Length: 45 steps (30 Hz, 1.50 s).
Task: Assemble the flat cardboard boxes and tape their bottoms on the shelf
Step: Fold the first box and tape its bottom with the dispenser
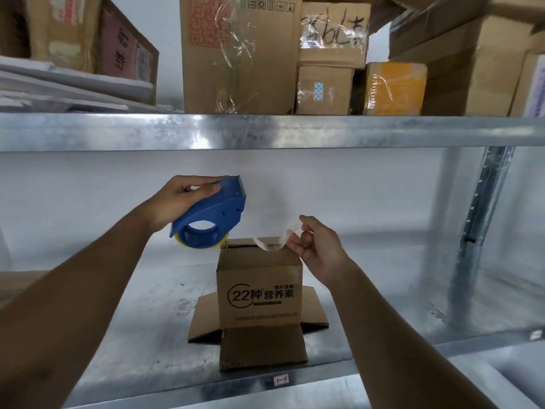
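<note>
1. Cardboard box upright on metal shelf, lower flaps splayed.
2. L hand grips blue tape dispenser, above-left of box.
3. R hand pinches clear tape end over box top.

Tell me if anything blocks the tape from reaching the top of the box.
Nothing visible does. The right hand pinches the loose tape end just above the box, while the left hand holds the dispenser clear, up and left.

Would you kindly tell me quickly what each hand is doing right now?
Left hand: grips the blue tape dispenser.
Right hand: pinches the loose end of the clear tape above the box.
</note>
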Each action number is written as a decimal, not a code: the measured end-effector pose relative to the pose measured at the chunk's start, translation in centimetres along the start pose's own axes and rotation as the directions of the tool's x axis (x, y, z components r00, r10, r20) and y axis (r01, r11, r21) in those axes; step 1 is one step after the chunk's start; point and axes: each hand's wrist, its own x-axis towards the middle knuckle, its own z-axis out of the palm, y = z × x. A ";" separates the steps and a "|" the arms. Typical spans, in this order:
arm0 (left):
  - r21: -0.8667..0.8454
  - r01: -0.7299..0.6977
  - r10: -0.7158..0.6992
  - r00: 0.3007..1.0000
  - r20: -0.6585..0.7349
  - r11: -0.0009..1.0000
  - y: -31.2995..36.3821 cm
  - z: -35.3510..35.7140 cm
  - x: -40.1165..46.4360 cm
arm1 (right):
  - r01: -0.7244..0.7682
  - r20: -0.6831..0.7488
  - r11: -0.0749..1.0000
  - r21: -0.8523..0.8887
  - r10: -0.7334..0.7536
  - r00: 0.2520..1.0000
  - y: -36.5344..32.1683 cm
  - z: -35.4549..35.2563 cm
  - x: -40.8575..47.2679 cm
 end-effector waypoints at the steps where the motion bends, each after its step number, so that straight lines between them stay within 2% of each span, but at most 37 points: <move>1: -0.018 0.002 -0.002 1.000 -0.014 1.000 -0.1 0.1 0.2 | -0.017 -0.002 0.998 0.066 0.018 1.000 0.1 -0.3 0.1; 4: -0.025 0.010 -0.010 1.000 -0.020 1.000 -0.1 0.6 0.6 | -0.044 -0.007 0.976 0.215 0.047 0.999 0.6 -1.2 0.6; 7: 0.036 0.050 -0.050 0.999 0.006 0.998 -0.1 1.2 0.9 | -0.050 0.004 0.958 0.281 0.051 0.999 0.7 -1.9 1.1; 16: 0.277 0.121 -0.162 0.978 0.128 0.953 -0.5 0.8 0.8 | -0.055 0.052 0.935 0.350 0.040 0.998 1.1 -2.1 2.2; 25: 0.238 0.086 -0.122 0.982 0.142 0.967 -0.9 0.5 0.5 | 0.033 0.022 0.950 0.309 -0.041 0.999 -0.6 -2.6 3.0; 28: 0.246 0.099 -0.135 0.982 0.134 0.964 -1.2 0.5 0.4 | 0.075 -0.038 0.977 0.197 -0.069 0.997 -1.9 -3.0 3.2; 31: 0.263 0.105 -0.144 0.981 0.132 0.959 -1.4 0.5 0.4 | 0.098 -0.111 0.994 -0.037 -0.102 0.989 -2.6 -3.8 3.3; 37: 0.284 0.114 -0.156 0.979 0.129 0.952 -1.6 0.4 0.5 | 0.010 -0.181 0.905 -0.425 -0.096 0.979 -0.7 -6.2 3.5; 41: 0.292 0.127 -0.166 0.980 0.112 0.948 -1.8 0.5 0.3 | -0.066 -0.194 0.848 -0.525 -0.044 0.980 1.3 -7.2 3.6; 45: 0.299 0.154 -0.193 0.975 0.107 0.942 -2.1 0.6 0.1 | -0.214 -0.227 0.795 -0.568 0.098 0.969 2.2 -7.2 3.3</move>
